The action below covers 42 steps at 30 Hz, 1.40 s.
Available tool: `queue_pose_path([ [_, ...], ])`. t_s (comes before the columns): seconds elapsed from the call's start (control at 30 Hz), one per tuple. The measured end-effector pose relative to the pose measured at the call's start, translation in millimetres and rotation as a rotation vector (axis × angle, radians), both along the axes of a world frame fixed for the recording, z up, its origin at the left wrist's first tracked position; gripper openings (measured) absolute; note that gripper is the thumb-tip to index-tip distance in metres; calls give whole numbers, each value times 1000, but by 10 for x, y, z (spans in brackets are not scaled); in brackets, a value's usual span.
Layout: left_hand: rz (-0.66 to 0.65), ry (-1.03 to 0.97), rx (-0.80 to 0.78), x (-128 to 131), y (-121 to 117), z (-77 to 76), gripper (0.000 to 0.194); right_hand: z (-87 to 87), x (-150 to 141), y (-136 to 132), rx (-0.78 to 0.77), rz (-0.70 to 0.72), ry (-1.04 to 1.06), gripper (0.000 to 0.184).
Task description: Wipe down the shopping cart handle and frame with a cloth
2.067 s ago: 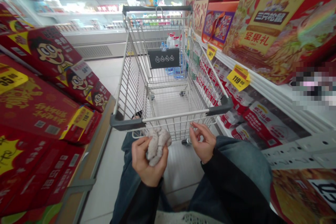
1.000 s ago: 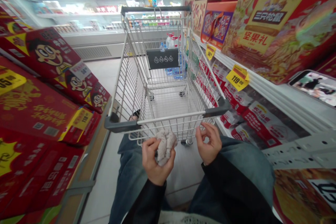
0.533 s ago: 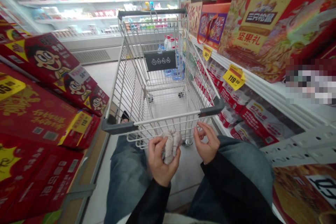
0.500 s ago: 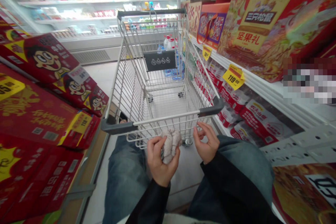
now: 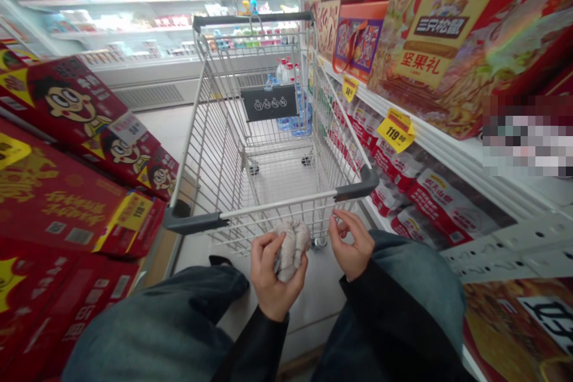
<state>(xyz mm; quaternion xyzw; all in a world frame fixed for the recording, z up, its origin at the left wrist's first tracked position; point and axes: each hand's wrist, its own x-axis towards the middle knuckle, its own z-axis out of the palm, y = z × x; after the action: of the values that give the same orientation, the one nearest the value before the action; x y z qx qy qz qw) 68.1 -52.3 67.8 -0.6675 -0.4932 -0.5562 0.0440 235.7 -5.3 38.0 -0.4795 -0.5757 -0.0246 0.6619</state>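
A crumpled greyish-white cloth (image 5: 292, 245) is bunched in my left hand (image 5: 274, 277), its fingers and thumb pressed around it. To the right, my right hand (image 5: 353, 243) is loosely curled with thumb and index finger close together, and no object shows in it. Both hands are low behind the near end of a metal shopping cart (image 5: 280, 206), just below its handle bar. The cart has grey corner grips and a dark plate on its far inner panel; its wire basket holds no goods.
Red gift boxes (image 5: 67, 191) are stacked close on the left. Along the right runs a shelf with large boxes (image 5: 430, 42), yellow price tags (image 5: 396, 130) and wrapped bottle packs (image 5: 441, 200) below. Chilled shelves (image 5: 147, 30) stand beyond the cart. My legs flank the hands.
My left leg has swung outward to the left, and a dark shoe now shows on the floor. The view has shifted slightly. Both hands keep nearly the same pose, the cloth still in the left.
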Motion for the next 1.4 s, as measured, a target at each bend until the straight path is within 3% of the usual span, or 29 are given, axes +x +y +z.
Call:
queue_pose_path([
  [0.17, 55, -57, 58, -19, 22, 176, 47, 20, -5, -8, -25, 3, 19, 21],
  [0.4, -18, -40, -3, 104, 21, 76, 37, 24, -1, -8, -50, 23, 19, 18],
  [0.6, 18, 12, 110, 151, 32, 244, 48, 32, -9, -14, -87, 51, 39, 15],
  [0.8, -64, 57, 13, 209, 71, -32, 43, 29, -4, -5, -82, 65, 35, 17],
  [1.03, -68, 42, 73, 288, 96, 30, 53, 70, 94, -10, -44, 94, -51, 18],
  [1.13, -134, 70, -22, 296, 102, -86, 49, 176, 288, 4, 5, -15, -87, 12],
  [1.23, -144, 64, -32, 305, 93, -115, 49, 255, 483, 49, -61, -145, 59, 15],
  [1.4, -106, 26, 50, 388, 127, 25, 54, 220, 499, 101, -173, 9, 65, 12],
])
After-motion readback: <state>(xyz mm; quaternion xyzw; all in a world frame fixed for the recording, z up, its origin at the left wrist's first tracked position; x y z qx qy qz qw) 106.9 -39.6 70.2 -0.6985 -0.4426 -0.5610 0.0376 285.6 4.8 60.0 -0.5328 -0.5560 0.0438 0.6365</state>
